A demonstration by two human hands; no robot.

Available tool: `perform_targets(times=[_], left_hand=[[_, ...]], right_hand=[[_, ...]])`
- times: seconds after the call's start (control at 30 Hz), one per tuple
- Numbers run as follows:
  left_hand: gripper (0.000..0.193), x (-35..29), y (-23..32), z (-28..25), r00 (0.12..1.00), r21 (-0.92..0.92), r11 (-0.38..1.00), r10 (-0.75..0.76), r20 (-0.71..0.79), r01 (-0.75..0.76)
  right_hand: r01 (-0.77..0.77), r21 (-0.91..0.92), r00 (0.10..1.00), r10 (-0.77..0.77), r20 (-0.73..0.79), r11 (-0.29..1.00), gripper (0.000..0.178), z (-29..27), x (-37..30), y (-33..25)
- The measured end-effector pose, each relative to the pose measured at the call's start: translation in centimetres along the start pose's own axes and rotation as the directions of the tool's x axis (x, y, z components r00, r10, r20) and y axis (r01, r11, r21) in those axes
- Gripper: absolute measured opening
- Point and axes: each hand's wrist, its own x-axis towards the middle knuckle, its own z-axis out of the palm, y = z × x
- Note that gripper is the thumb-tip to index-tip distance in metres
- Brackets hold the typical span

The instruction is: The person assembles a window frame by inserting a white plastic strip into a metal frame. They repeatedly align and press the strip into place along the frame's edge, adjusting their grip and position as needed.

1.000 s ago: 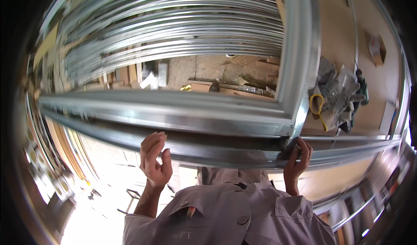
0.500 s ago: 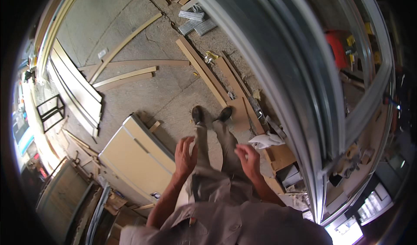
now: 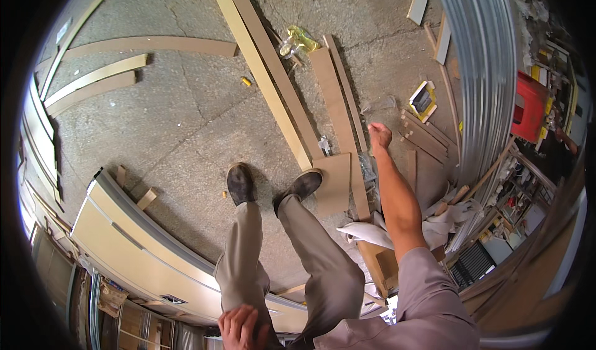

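My left hand is low by my trouser leg at the bottom edge, fingers loosely bent and apart, with nothing seen in them. My right arm reaches forward over the floor. My right hand has its fingers curled in, and no object shows in it. Nearest to it in the picture are a narrow wooden strip and a wider brown board on the floor. Short brown wood pieces lie to its right. Whether it touches anything cannot be told.
Long strips lie ahead of my shoes, by a square brown panel. A large cream door-like panel is at left. Metal profiles curve down the right, near a red case. White cloth lies beside my right forearm.
My right hand has stretched forward and right from in front of my body. My left hand has dropped to my leg. The view has shifted, and the metal profiles now appear farther right.
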Motion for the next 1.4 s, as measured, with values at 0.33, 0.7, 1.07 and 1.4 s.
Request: perform_targets(times=[0.33, 0.7, 1.07, 1.4], left_hand=[[0.036, 1.5, -0.4, 1.4, 0.995, 0.027, 0.995, 0.1, 0.003, -0.1], [0.039, 2.6, 0.9, 1.8, 0.965, 0.033, 0.965, 0.261, -0.03, -0.26], [0.033, -3.4, 30.1, -15.0, 0.658, 0.063, 0.727, 0.652, -0.377, -0.684], [0.031, -0.2, 64.7, -15.6, 0.533, -0.287, 0.5, 0.845, -0.046, -0.817]], right_hand=[[-0.112, -0.318, 0.993, 0.093, -0.075, 0.941, 0.017, 3.1, 1.7, 3.4], [-0.174, 0.341, 0.983, 0.186, -0.002, 0.924, 0.025, -1.1, -12.0, -5.8], [0.31, 0.453, 0.84, -0.464, 0.282, 0.836, 0.019, -44.4, -47.5, -64.0], [0.101, 0.921, 0.993, -0.094, -0.07, 0.377, 0.027, -67.7, -34.2, -62.2]])
